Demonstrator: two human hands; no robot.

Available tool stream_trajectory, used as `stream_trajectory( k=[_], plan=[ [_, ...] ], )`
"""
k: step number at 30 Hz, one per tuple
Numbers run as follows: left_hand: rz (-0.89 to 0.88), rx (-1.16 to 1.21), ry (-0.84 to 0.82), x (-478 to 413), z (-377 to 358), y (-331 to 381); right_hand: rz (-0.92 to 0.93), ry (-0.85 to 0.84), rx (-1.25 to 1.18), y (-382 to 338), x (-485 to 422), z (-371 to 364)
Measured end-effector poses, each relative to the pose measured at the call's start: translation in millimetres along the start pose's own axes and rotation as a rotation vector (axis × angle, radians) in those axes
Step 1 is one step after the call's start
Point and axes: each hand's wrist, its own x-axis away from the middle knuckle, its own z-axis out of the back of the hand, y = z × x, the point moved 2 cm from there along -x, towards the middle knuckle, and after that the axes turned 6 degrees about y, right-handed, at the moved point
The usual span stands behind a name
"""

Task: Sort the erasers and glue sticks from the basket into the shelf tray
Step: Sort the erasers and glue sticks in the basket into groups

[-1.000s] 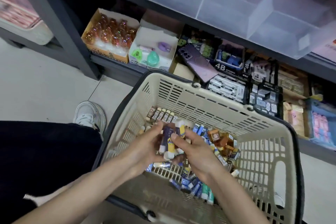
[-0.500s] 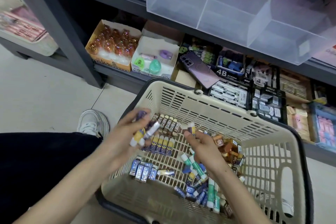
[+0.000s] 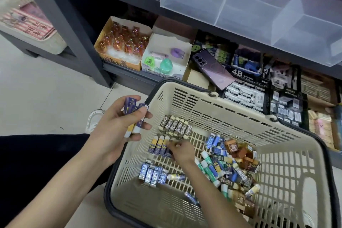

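Left hand [image 3: 118,124] grips several glue sticks [image 3: 133,116]; right hand [image 3: 180,151] grip in basket [image 3: 185,84] unclear. One more could spill them.

Even indoor light, warped, soft edges

The left hand [image 3: 118,126] hangs at the left rim of the cream basket [image 3: 222,113], gripping a bundle of purple-and-yellow erasers [image 3: 134,116]. The right hand [image 3: 180,151] is down inside the basket, fingers curled onto the right end of a row of matching erasers [image 3: 159,144]; whether it holds one cannot be determined. Beyond that row lies a row of 2B erasers [image 3: 174,126], and nearer the person a row of blue erasers [image 3: 152,173]. A mixed heap [image 3: 231,163] of glue sticks and erasers occupies the right side. A clear divided tray [image 3: 240,5] sits on the shelf above.
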Motion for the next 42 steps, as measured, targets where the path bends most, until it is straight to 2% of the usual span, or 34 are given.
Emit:
stream_trajectory(
  k=[3, 5, 7, 10, 13, 17, 21, 27, 30, 35, 42],
  plan=[
    [0.018, 0.014, -0.004, -2, -1, -2, 0.03, -0.015, 0.019, -3, -1, 1],
    [0.023, 0.027, -0.019, -3, -2, -2, -0.02, -0.021, -0.104, -1, 3, 10],
    [0.023, 0.042, -0.03, -4, -1, -2, -0.175, -0.102, -0.435, 5, 7, 23],
    [0.023, 0.055, -0.044, -4, -2, -3, -0.385, -0.316, -0.986, 12, 14, 42],
    [0.026, 0.083, -0.049, -2, -4, -4, -0.444, -0.431, -1.16, 20, 21, 55],
    [-0.026, 0.084, -0.054, 1, -5, -1, -0.455, -0.38, -1.147, 30, 26, 56],
    [-0.071, 0.085, -0.017, 1, -3, -1, -0.48, -0.18, -1.009, 34, 21, 54],
    [-0.067, 0.103, 0.028, -2, -1, -1, -0.352, 0.065, -0.881, 14, -6, 51],
    [-0.063, 0.119, 0.028, -4, 0, -1, -0.255, 0.078, -0.839, -13, -20, 37],
    [-0.085, 0.115, 0.062, -7, 2, -3, -0.152, 0.078, -0.627, -48, -46, 1],
    [-0.09, 0.065, 0.019, -10, -1, -4, -0.028, 0.169, -0.397, -53, -50, 1]
  ],
)
